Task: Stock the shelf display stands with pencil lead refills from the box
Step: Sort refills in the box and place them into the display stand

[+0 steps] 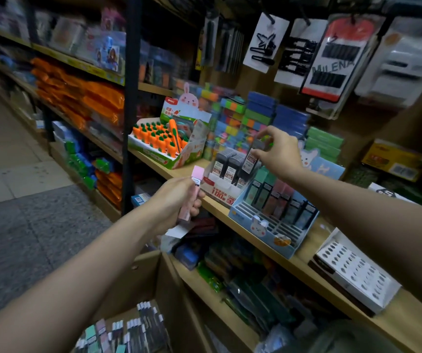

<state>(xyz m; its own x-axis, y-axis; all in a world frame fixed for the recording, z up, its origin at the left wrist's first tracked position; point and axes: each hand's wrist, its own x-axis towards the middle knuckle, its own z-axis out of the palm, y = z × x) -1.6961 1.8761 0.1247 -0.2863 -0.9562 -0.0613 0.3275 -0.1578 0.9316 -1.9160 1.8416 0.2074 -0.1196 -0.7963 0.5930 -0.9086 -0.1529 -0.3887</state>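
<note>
Midway, the right hand (279, 151) pinched a dark refill (251, 155) over the white stand (221, 189), the left hand (176, 200) gripped a pink refill (194, 184), while the blue stand (260, 225) had empty slots and the box (128, 332) held more.

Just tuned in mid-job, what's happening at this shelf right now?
A person is stocking pencil lead refills. The right hand pinches a dark refill case over the white display stand, which already holds dark cases. The left hand has a grip on a pink refill case, held in front of the shelf edge. The blue display stand beside it has mixed-colour cases in its back rows and empty front slots. The box below still holds many refills.
</note>
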